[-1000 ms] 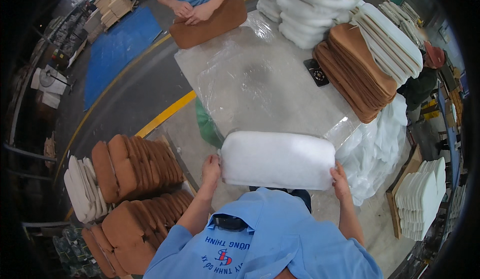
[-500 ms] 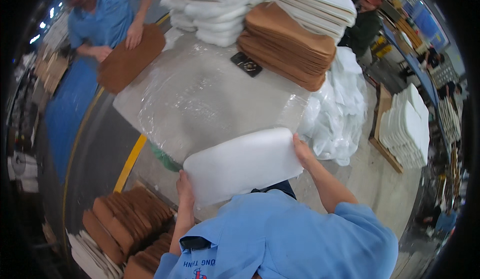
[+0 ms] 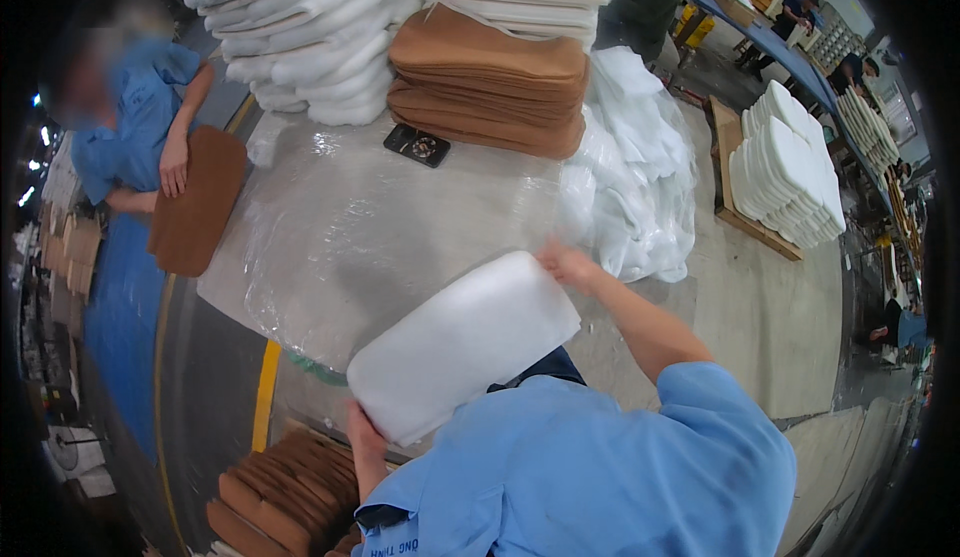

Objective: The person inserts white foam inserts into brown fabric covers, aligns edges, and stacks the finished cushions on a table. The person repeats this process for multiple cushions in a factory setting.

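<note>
A white padded sheet [image 3: 465,342] with rounded corners lies tilted against my body at the table's near edge, its right end higher in the picture than its left. My left hand [image 3: 367,435] is closed on the sheet's lower left corner, with part of the fingers hidden behind it. At the upper right corner is my right hand [image 3: 570,263], its fingers smeared by motion, so whether they grip the corner is unclear. Clear plastic film covers the pale tabletop [image 3: 400,222] beyond the sheet.
Brown pads [image 3: 490,82] and white pads [image 3: 310,32] are stacked at the far side, near a dark phone [image 3: 417,145]. Plastic-wrapped white material [image 3: 640,177] bulges at the right. More brown pads [image 3: 285,492] stand lower left. A co-worker [image 3: 140,122] handles brown pads [image 3: 200,197] at far left.
The white sheet has tilted, its left end coming nearer my body. My right hand has shifted from the sheet's right edge to its upper corner. The co-worker's brown pads have turned more upright.
</note>
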A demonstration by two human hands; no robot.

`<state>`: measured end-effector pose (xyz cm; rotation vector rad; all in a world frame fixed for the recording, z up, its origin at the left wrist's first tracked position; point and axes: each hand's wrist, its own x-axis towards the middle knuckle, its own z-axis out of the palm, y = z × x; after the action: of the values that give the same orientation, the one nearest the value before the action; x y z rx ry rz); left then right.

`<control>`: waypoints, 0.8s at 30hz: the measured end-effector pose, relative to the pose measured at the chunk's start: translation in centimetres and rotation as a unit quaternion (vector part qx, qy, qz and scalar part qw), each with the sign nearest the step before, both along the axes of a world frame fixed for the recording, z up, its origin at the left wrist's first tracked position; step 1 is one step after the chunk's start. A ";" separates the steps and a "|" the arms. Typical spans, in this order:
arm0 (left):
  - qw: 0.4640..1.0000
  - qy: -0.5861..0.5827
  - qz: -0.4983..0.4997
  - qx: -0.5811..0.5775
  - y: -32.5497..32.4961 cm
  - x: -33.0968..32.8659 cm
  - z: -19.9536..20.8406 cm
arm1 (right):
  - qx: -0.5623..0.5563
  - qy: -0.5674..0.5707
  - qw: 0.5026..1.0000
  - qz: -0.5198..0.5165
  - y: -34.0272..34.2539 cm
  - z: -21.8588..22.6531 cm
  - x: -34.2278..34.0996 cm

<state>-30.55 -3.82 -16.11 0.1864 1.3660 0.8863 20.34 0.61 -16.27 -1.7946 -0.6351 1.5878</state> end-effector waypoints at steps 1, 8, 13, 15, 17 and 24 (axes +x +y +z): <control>1.000 0.011 0.000 0.013 -0.3 0.3 0.0 | -0.015 -0.027 0.999 0.023 0.1 -0.3 -1.2; 0.999 0.041 -0.021 0.018 -0.4 -0.4 0.6 | -0.020 -0.071 0.997 -0.026 0.8 0.4 2.3; 0.996 0.080 -0.021 0.038 -0.9 0.9 0.1 | -0.034 -0.088 0.994 0.056 0.4 -0.9 -0.4; 0.995 0.044 -0.052 0.072 -0.5 0.3 0.1 | -0.045 -0.118 0.990 0.070 -0.6 -1.0 -0.2; 0.995 0.089 -0.033 0.028 -1.0 -0.6 0.6 | -0.043 -0.094 0.993 0.052 -2.0 -0.2 1.0; 0.986 0.164 0.009 -0.024 -3.5 0.5 -0.9 | -0.058 -0.053 0.997 0.014 -7.5 -0.6 -0.6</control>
<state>-30.10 -7.34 -17.04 0.2935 1.6956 0.8629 19.76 -6.88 -16.85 -1.9738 -0.6320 1.5841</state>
